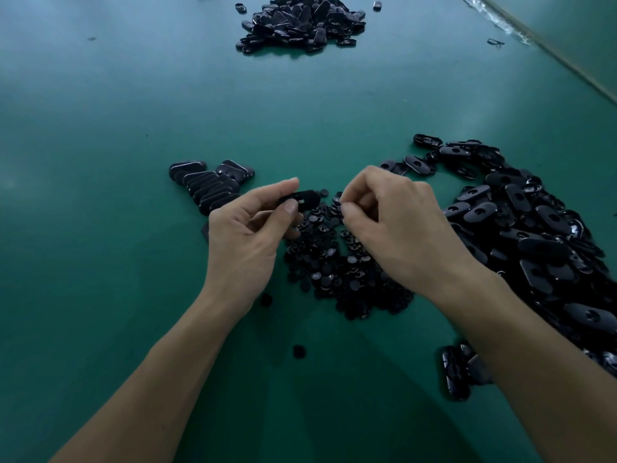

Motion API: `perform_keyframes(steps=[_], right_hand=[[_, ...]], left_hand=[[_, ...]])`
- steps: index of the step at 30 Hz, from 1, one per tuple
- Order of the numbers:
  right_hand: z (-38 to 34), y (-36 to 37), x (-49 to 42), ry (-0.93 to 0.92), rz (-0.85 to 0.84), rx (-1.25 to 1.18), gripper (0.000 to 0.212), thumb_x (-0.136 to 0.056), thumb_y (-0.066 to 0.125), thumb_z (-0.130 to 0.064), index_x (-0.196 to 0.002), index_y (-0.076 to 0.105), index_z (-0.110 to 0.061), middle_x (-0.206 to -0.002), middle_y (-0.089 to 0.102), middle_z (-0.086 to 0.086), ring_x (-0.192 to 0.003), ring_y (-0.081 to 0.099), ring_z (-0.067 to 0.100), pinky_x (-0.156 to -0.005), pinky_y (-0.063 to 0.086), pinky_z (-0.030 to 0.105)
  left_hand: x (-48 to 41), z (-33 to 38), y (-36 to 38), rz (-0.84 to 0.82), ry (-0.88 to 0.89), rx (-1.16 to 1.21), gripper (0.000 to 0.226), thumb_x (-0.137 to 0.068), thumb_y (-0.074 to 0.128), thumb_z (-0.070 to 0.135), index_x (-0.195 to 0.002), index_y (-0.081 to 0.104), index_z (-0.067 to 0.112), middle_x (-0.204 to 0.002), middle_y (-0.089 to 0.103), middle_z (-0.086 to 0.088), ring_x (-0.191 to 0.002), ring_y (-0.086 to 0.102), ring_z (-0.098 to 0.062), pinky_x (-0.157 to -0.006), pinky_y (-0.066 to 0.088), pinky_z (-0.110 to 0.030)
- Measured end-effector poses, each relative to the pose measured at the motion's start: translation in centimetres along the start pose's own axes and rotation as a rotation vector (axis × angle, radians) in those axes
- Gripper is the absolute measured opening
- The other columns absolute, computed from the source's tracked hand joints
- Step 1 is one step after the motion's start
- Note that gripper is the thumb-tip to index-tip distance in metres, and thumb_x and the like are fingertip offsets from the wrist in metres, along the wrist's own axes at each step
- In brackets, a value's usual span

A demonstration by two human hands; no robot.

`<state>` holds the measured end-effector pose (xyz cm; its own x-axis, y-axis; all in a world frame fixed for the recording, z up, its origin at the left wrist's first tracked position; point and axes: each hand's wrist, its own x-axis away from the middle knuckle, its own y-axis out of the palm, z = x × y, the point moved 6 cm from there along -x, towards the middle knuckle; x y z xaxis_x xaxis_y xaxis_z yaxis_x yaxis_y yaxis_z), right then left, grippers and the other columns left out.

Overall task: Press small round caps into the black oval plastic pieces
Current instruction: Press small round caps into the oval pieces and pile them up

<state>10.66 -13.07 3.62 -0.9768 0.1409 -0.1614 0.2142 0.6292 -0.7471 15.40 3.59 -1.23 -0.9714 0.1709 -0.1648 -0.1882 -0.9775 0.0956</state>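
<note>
While the left hand (pixel 247 228) is gripping a black oval plastic piece (pixel 302 196) between its thumb and curled forefinger, the piece is lying roughly level, its smooth rounded end jutting toward the right hand (pixel 394 222). A small pale patch is showing on the piece just beside the thumbnail. The right hand is hovering just beside that grip, its fingers curled and its thumb and forefinger tips (pixel 346 208) drawn tightly together; whether a cap is sitting between them cannot be told.

Directly beneath both grips, a heap of small round black caps (pixel 334 262) is spreading over the matte green table (pixel 100 128). The caps are looking like flat glossy discs, some catching pale light. Left of and just beyond the left hand's grip, a row of stacked oval pieces (pixel 207 185) is leaning on edge, smooth-backed and overlapping like fallen dominoes. To the right of the right hand's grip, a big loose pile of oval pieces (pixel 534 235) is sprawling, many showing a round hole in a flat face. Far beyond the grips, a distant heap of dark oval pieces (pixel 300 21) is sitting on the table. Nearer the person than the grips, two stray caps (pixel 298 351) are lying apart from the heap, and a few glossy oval pieces (pixel 455 372) are lying beside the right forearm.
</note>
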Motion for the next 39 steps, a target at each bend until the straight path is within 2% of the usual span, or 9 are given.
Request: perform_keyframes(steps=[4,6,13,18,21,26,31,35,39], right_hand=[[-0.8,-0.1,0.0,-0.042,-0.052,-0.023,0.024,-0.097,0.061,-0.018,-0.119,0.069,-0.020,-0.070,0.068,-0.010,-0.072,0.059,-0.001,-0.071,0.044,0.009],[-1.1,-0.3,0.0,-0.057,-0.041,-0.017,0.021,-0.097,0.062,-0.016,-0.114,0.074,-0.020,-0.071,0.066,-0.016,-0.070,0.058,-0.010,-0.068,0.042,0.003],[-0.8,0.0,0.2,-0.018,-0.060,-0.071,0.011,-0.098,0.061,-0.019,-0.095,0.065,-0.028,-0.075,0.071,-0.008,-0.088,0.066,0.014,-0.080,0.055,0.035],[-1.4,-0.3,0.2,-0.052,-0.029,-0.107,0.010,-0.092,0.070,-0.015,-0.091,0.074,-0.024,-0.078,0.070,-0.013,-0.079,0.065,0.000,-0.074,0.052,0.014],[-1.4,-0.3,0.3,-0.039,-0.025,-0.123,0.012,-0.093,0.070,-0.016,-0.096,0.078,-0.026,-0.080,0.071,-0.013,-0.078,0.065,-0.001,-0.073,0.048,0.009],[-2.0,0.0,0.3,-0.058,0.011,-0.070,0.021,-0.093,0.065,-0.011,-0.105,0.078,-0.023,-0.091,0.071,-0.012,-0.089,0.064,0.003,-0.086,0.050,0.016],[-2.3,0.4,0.4,-0.044,0.000,-0.072,0.020,-0.095,0.063,-0.012,-0.107,0.076,-0.021,-0.093,0.074,-0.008,-0.088,0.066,0.002,-0.084,0.050,0.017],[-2.1,0.2,0.4,-0.034,0.006,-0.086,0.016,-0.095,0.064,-0.013,-0.096,0.075,-0.025,-0.083,0.071,-0.010,-0.080,0.065,0.003,-0.075,0.051,0.019],[-2.0,0.3,0.5,-0.012,0.000,-0.090,0.015,-0.092,0.068,-0.015,-0.099,0.076,-0.026,-0.079,0.070,-0.013,-0.079,0.066,0.001,-0.075,0.053,0.018]], left_hand=[[0.0,-0.2,0.1,-0.007,-0.050,0.030,0.027,-0.093,0.062,-0.002,-0.104,0.072,0.021,-0.083,0.077,0.006,-0.076,0.072,-0.009,-0.071,0.058,-0.021],[0.0,-0.2,0.1,-0.009,-0.057,0.040,0.027,-0.093,0.063,-0.003,-0.104,0.072,0.020,-0.083,0.077,0.004,-0.076,0.073,-0.011,-0.071,0.058,-0.021],[0.3,-0.3,0.0,-0.006,-0.062,0.029,0.018,-0.089,0.069,-0.002,-0.098,0.070,0.014,-0.081,0.077,-0.004,-0.076,0.075,-0.017,-0.070,0.058,-0.024],[0.3,-0.1,0.0,-0.014,-0.038,0.002,0.018,-0.087,0.071,-0.002,-0.093,0.073,0.014,-0.080,0.076,-0.003,-0.076,0.075,-0.019,-0.071,0.059,-0.025],[0.4,-0.1,0.1,-0.021,-0.032,-0.013,0.019,-0.086,0.072,-0.003,-0.092,0.074,0.015,-0.080,0.076,-0.003,-0.075,0.075,-0.020,-0.071,0.059,-0.025],[0.4,0.0,0.3,-0.053,-0.045,0.015,0.016,-0.085,0.072,-0.004,-0.092,0.073,0.011,-0.079,0.076,-0.005,-0.073,0.075,-0.020,-0.067,0.058,-0.024],[0.6,0.1,0.5,-0.075,-0.040,0.021,0.017,-0.086,0.070,-0.005,-0.092,0.072,0.010,-0.079,0.076,-0.004,-0.072,0.074,-0.018,-0.067,0.058,-0.024],[0.5,0.1,0.3,-0.071,-0.037,0.018,0.016,-0.086,0.071,-0.005,-0.092,0.072,0.010,-0.082,0.077,-0.006,-0.073,0.074,-0.020,-0.069,0.059,-0.026],[0.6,0.1,0.4,-0.087,-0.028,0.012,0.017,-0.085,0.072,-0.004,-0.092,0.072,0.011,-0.082,0.077,-0.006,-0.072,0.074,-0.020,-0.069,0.059,-0.026]])
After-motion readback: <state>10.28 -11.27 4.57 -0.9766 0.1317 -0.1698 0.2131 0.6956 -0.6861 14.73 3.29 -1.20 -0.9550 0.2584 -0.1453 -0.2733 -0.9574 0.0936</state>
